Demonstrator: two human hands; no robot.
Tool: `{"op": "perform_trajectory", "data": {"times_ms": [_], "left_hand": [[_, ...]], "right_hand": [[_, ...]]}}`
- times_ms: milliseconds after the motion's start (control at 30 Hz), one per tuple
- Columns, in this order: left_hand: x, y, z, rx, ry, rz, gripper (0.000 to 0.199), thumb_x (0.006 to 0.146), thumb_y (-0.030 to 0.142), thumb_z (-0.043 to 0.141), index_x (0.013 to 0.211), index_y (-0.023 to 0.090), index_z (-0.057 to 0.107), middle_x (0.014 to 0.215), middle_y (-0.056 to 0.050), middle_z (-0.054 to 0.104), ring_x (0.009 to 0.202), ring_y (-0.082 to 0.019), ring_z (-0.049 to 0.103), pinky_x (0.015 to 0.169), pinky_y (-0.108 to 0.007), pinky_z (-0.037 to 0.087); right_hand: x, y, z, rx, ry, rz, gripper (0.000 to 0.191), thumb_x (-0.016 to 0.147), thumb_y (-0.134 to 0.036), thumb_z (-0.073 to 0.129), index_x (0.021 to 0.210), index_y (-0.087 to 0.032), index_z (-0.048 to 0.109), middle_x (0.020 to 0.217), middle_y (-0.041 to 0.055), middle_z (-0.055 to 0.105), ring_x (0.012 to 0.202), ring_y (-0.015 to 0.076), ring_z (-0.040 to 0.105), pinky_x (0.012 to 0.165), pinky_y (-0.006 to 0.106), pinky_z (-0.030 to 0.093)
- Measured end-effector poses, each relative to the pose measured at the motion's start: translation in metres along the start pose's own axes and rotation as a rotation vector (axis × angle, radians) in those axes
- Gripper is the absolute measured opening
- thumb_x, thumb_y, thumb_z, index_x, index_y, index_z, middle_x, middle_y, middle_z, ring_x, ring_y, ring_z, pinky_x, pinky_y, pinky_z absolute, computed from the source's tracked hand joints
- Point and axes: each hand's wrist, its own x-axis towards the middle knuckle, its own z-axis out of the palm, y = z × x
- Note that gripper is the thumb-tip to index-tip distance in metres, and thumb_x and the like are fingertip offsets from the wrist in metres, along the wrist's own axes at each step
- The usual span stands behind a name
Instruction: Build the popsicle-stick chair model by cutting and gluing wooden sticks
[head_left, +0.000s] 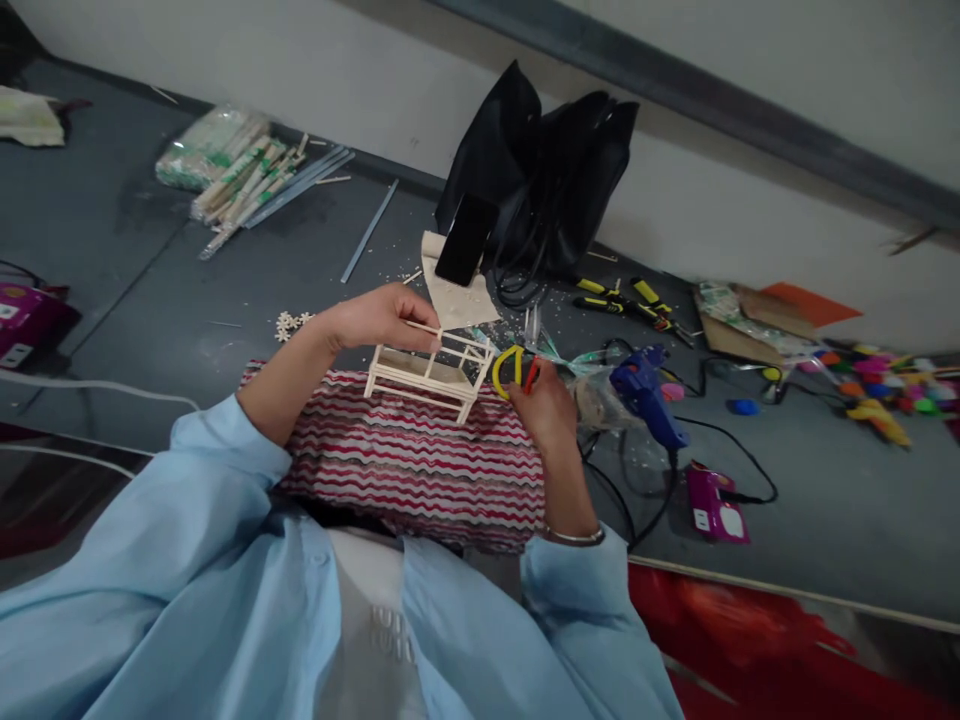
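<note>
My left hand is closed, its thumb and fingers pinching the top rail of a small model made of thin wooden sticks. The model stands upright on a red-and-white wavy-striped cloth in front of me. To its right, my right hand is closed around what look like scissors, with a yellow loop and a red part showing. The yellow loop is close to the model's right end; whether they touch I cannot tell. The scissors' blades are not clearly visible.
A blue glue gun with a black cord lies right of my right hand. Behind are a phone, a black bag and yellow-black pliers. Bundled sticks lie back left. Purple boxes and colourful pom-poms sit right.
</note>
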Motion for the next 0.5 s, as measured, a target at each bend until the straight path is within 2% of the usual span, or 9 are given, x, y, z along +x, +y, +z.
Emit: {"op": "perform_trajectory", "data": {"times_ms": [167,267,367,433,500], "left_hand": [[-0.003,-0.003,-0.002,0.022,-0.02,0.022,0.022,0.073,0.034,0.073,0.068,0.013,0.071,0.055,0.003,0.054,0.051,-0.006,0.043,0.051,-0.019,0.032],[-0.003,-0.004,-0.003,0.024,-0.023,0.032,0.022,0.072,0.034,0.074,0.068,0.012,0.072,0.057,0.002,0.056,0.053,-0.006,0.045,0.052,-0.019,0.033],[-0.002,-0.005,-0.003,0.008,-0.012,0.038,0.021,0.071,0.033,0.075,0.068,0.012,0.072,0.058,0.002,0.058,0.054,-0.007,0.046,0.053,-0.019,0.035],[-0.001,-0.006,-0.003,0.001,-0.008,0.044,0.02,0.07,0.032,0.074,0.067,0.013,0.072,0.057,0.002,0.058,0.053,-0.006,0.046,0.053,-0.019,0.035],[-0.001,-0.005,-0.002,-0.001,-0.014,0.045,0.019,0.071,0.031,0.074,0.067,0.013,0.071,0.056,0.003,0.057,0.053,-0.006,0.046,0.052,-0.018,0.034]], "right_hand": [[0.017,-0.003,-0.009,0.096,-0.106,0.059,0.061,0.075,-0.032,0.064,0.132,-0.014,0.049,0.108,0.018,0.071,0.092,0.0306,0.068,0.078,0.04,0.051],[0.024,0.003,-0.005,0.238,-0.063,0.11,0.061,0.07,-0.034,0.067,0.126,-0.014,0.053,0.107,0.0169,0.071,0.092,0.0294,0.068,0.08,0.04,0.051],[0.026,0.012,-0.001,0.369,-0.022,0.118,0.06,0.069,-0.033,0.065,0.125,-0.014,0.054,0.092,0.0102,0.072,0.081,0.0248,0.067,0.074,0.036,0.051],[0.02,0.015,-0.003,0.59,-0.098,0.081,0.063,0.069,-0.034,0.062,0.129,-0.017,0.05,0.079,0.0027,0.069,0.068,0.0206,0.064,0.064,0.033,0.05],[0.011,0.016,-0.007,0.919,-0.219,0.022,0.065,0.067,-0.038,0.063,0.128,-0.021,0.048,0.075,-0.0024,0.065,0.061,0.0168,0.059,0.056,0.029,0.047]]}}
